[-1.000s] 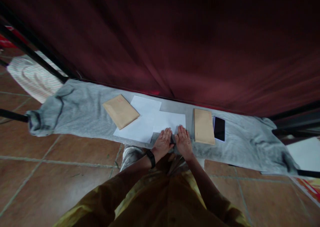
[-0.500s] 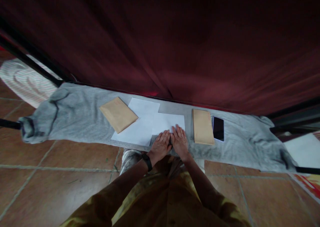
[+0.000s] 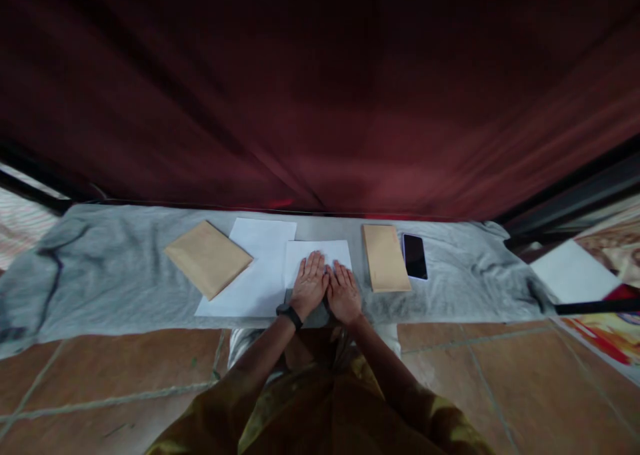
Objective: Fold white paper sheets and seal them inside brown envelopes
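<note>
Both palms are down on a small white sheet of paper [image 3: 334, 248], which looks folded. My left hand [image 3: 310, 284], with a dark watch on its wrist, lies flat with its fingers stretched toward the far edge of the sheet. Beside it, my right hand [image 3: 345, 295] also rests flat, the thumbs close together. A larger white sheet [image 3: 265, 275] lies to the left, meeting the small sheet's left edge. On its left part rests a tilted brown envelope [image 3: 209, 258]. Another brown envelope [image 3: 387, 258] is to the right of my hands.
A phone [image 3: 415, 256] lies right of the second envelope. Grey cloth [image 3: 465, 268] covers the narrow bench. Behind it hangs a dark red curtain [image 3: 320, 108]. Black bars [image 3: 595, 308] stand at the sides, and a white sheet [image 3: 575, 271] is at the far right.
My left hand has slid farther up the small sheet, toward its far edge. Both hands stay flat on the paper. The camera view has shifted and turned slightly.
</note>
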Motion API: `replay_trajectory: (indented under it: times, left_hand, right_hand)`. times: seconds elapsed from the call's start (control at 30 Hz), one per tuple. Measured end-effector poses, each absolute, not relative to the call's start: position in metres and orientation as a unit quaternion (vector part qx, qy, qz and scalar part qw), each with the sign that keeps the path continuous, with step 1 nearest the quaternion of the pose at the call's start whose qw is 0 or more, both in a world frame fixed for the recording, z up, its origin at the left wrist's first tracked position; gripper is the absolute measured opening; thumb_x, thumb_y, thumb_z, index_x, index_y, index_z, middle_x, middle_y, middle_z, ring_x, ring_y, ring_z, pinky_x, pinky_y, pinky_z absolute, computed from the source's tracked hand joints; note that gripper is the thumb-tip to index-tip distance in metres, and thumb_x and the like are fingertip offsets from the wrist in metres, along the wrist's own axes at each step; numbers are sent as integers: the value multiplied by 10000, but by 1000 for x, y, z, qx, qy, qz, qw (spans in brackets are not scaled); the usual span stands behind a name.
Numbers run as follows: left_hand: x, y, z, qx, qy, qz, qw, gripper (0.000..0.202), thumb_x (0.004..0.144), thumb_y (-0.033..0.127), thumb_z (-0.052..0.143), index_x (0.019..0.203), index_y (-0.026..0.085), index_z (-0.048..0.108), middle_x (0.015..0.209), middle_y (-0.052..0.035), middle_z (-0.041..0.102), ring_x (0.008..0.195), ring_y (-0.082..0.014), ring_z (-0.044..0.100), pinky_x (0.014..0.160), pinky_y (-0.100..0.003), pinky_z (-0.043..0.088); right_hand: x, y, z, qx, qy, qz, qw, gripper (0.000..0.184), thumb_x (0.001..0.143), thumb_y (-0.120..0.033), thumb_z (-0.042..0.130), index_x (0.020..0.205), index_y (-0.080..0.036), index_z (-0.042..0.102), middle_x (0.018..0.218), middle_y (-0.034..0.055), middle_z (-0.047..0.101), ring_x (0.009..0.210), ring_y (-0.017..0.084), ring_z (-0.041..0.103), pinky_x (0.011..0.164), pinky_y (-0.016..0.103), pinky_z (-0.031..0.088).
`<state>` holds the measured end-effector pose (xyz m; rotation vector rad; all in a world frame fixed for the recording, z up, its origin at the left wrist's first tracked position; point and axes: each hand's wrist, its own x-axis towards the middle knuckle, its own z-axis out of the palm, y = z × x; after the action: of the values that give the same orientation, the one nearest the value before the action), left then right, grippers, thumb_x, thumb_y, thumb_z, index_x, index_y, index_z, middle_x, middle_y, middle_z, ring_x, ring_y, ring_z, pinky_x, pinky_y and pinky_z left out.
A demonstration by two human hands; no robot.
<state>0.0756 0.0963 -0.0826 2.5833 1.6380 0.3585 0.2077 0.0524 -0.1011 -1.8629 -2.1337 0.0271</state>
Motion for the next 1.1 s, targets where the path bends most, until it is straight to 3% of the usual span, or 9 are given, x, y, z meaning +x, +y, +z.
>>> replay_trajectory:
  times: [0.13, 1.1]
  left_hand:
    - [69, 105, -92, 831, 542, 120, 25, 588, 1016, 363, 288, 1516, 59, 346, 1597, -161, 344, 1511, -264, 253, 1231, -484, 240]
    - [39, 100, -111, 806, 572, 153, -25, 618, 1013, 414, 263, 1535, 91, 331, 1578, -151, 380, 1499, -271, 287, 1208, -499, 273]
  right_hand:
    - [207, 54, -102, -646, -745, 12, 169, 482, 1032, -307, 413, 1502, -205, 446, 1595, 99, 365, 1457, 251, 350, 1193, 441, 260]
    - [205, 51, -106, -648, -730, 11, 214, 470, 1025, -341, 444, 1477, -222, 477, 1567, 89, 417, 1446, 237, 375, 1187, 437, 277]
